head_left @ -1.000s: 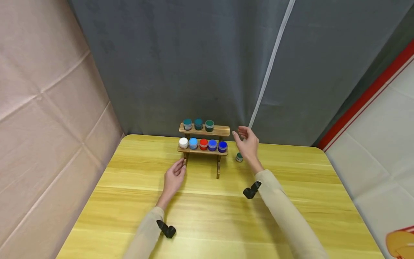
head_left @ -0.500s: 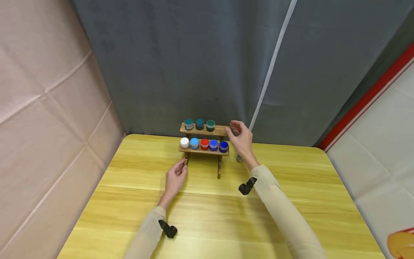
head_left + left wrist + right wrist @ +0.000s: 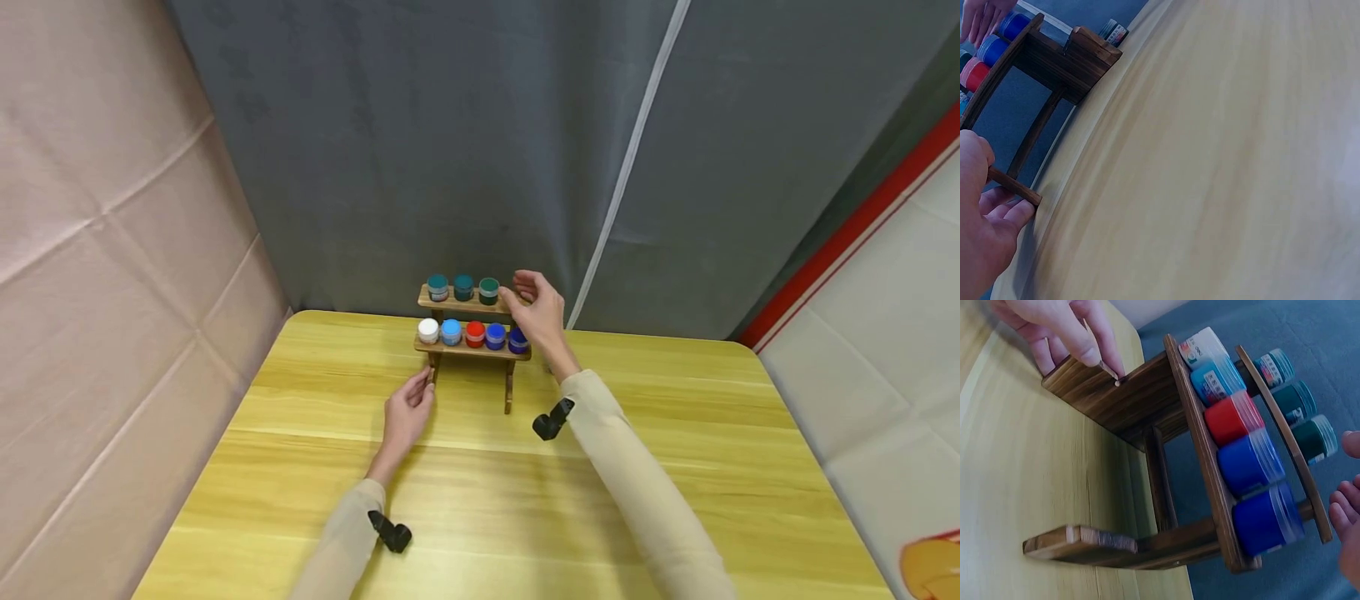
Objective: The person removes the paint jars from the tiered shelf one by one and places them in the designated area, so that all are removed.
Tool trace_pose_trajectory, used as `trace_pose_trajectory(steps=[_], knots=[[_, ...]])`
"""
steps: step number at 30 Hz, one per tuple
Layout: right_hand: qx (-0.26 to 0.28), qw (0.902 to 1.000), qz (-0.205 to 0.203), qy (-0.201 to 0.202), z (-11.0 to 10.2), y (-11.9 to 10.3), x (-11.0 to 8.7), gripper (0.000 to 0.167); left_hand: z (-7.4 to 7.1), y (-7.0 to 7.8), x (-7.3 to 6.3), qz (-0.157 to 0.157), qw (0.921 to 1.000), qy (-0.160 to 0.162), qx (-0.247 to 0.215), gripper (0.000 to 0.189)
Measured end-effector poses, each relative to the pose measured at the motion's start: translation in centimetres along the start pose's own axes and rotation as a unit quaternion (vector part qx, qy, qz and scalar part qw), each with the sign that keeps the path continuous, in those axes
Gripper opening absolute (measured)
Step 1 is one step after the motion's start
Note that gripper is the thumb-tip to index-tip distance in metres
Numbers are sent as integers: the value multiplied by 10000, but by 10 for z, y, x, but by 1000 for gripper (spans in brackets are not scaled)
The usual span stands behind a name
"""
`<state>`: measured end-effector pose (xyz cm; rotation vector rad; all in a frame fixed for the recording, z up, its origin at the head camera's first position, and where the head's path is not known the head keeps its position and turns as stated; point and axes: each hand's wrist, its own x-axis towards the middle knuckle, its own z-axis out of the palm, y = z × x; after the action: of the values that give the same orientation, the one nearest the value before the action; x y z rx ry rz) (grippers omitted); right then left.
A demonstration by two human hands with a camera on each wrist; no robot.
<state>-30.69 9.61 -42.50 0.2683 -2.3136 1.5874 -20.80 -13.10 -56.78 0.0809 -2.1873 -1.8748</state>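
Observation:
A small two-tier wooden rack (image 3: 480,351) stands near the table's back edge. My left hand (image 3: 405,417) grips its left leg; the left wrist view shows thumb and fingers around the wooden foot (image 3: 1017,187). Along the lower shelf sit several paint jars: white (image 3: 428,331), light blue (image 3: 451,332), red (image 3: 475,334) and two blues. The upper shelf bears two teal jars (image 3: 1275,367) and a dark green jar (image 3: 1315,439). Close to that green jar, at the shelf's right end, is my right hand (image 3: 542,317), fingers loosely curved and nothing visible in them.
A separate jar (image 3: 1113,32) stands on the table to the right of the rack, mostly hidden by the right arm in the head view. Behind the yellow wooden table (image 3: 675,433) hangs a grey curtain (image 3: 405,150) with a white cord (image 3: 633,150).
My right hand has moved left, from above the loose jar to the upper shelf's right end beside the dark green jar. The left hand keeps its hold on the rack's leg.

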Motion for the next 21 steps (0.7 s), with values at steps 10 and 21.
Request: trace_pose_trajectory(steps=[10,21], knots=[[-62,9997,29,-227,17,-4,0,51,2,3,-1,-14,10000,3,75,36],[-457,9985,1,-287,23,-9,-1,46,0,38,-11,39,9996,-189,201,37]])
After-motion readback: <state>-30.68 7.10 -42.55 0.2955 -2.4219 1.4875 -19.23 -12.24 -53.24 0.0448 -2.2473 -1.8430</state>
